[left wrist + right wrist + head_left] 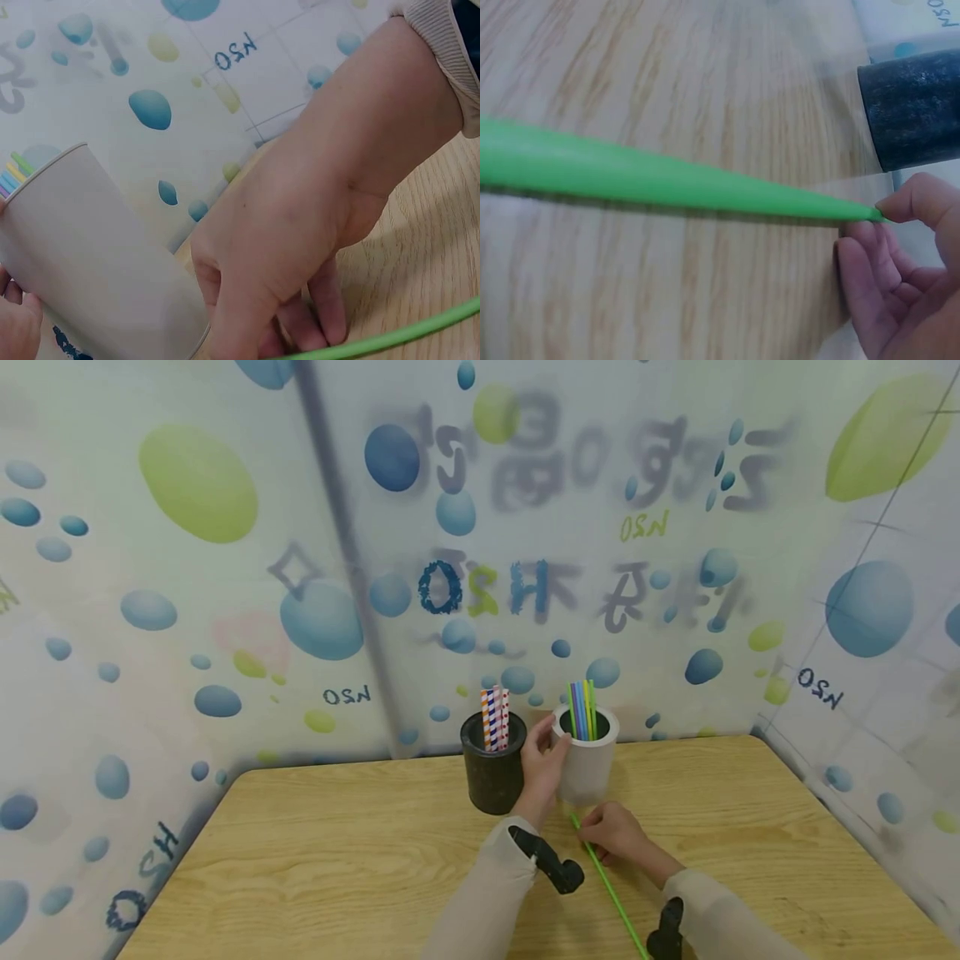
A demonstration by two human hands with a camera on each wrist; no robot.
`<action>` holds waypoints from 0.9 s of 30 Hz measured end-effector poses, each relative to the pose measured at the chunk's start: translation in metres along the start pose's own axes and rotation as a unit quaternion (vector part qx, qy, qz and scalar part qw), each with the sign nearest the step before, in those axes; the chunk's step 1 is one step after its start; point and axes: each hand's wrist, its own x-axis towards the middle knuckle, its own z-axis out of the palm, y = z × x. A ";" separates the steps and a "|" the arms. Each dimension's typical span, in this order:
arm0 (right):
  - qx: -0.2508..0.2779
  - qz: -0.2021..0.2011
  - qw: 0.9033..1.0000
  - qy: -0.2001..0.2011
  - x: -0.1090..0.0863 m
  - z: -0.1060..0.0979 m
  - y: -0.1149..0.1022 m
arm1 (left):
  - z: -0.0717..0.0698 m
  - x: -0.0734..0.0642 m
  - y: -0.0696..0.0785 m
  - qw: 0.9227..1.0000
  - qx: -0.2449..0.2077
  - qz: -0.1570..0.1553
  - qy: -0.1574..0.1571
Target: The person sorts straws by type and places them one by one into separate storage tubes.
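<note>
In the head view, my left hand point(543, 764) holds the left side of a white cup point(587, 770), its fingers near the rim. Several solid-coloured straws point(582, 712) stand in this cup. Lower right of it, my right hand point(615, 832) pinches a long green straw point(618, 906) near its far end. The straw runs toward the front of the table. The right wrist view shows thumb and fingers at the tip of the green straw point(667, 180). At the left edge of the left wrist view, part of my left hand point(19, 326) touches the white cup point(105, 255).
Left of the white cup stands a black cup point(491, 781) holding several striped straws point(495, 720). Both stand toward the back of the wooden table point(337, 852). Behind it rises a pale wall covering point(187, 677) with blue and green drops.
</note>
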 end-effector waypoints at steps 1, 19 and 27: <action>0.004 -0.002 1.000 -0.002 0.000 -0.001 0.000 | 0.000 0.000 0.000 1.000 -0.001 0.000 0.000; 0.113 -0.064 0.991 0.034 -0.007 -0.045 -0.015 | 0.000 0.001 -0.002 1.000 -0.007 0.012 -0.007; 0.114 -0.102 0.987 0.047 -0.012 -0.060 -0.025 | 0.000 0.001 -0.002 1.000 -0.006 0.008 -0.003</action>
